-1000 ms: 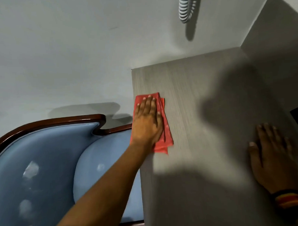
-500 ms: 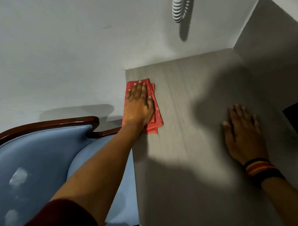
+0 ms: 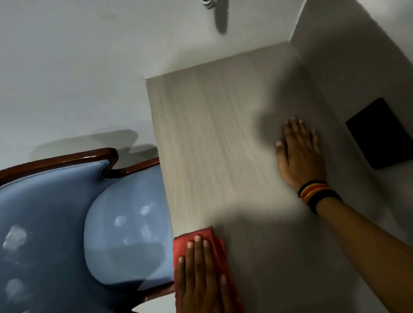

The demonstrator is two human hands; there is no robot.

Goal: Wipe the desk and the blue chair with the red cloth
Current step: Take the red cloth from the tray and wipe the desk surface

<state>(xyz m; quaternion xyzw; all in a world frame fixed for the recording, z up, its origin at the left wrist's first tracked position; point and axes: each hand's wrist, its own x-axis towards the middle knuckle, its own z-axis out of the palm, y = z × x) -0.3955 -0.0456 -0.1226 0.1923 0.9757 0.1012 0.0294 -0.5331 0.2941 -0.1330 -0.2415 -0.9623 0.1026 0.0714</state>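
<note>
**Left hand flat on the red cloth at the tabletop's near left edge**

At far left stands the blue chair (image 3: 51, 232), glossy upholstery with a dark wooden frame, its rounded arm pad just beside the left edge of the tabletop (image 3: 212, 144).

Next comes the red cloth (image 3: 180, 247), folded and lying flat on the tabletop along that left edge, at the near end. Its long axis runs away from the person, parallel with the tabletop's edge, and its far end points toward the back wall; its near end runs out of the frame. The left hand (image 3: 203, 285) lies palm down on top of it. The fingers (image 3: 197, 250) are stretched out straight and close together, pressing the cloth rather than gripping it. A narrow strip of cloth shows beyond the fingertips, a margin shows to the left of the hand, and another folded edge shows along its right.

Further right, well apart from the cloth, the right hand (image 3: 299, 155) rests palm down on the bare tabletop, fingers spread flat and holding nothing. A striped wristband (image 3: 315, 192) circles that wrist.

At far right a flat black object (image 3: 382, 133) lies near the side wall.
</note>
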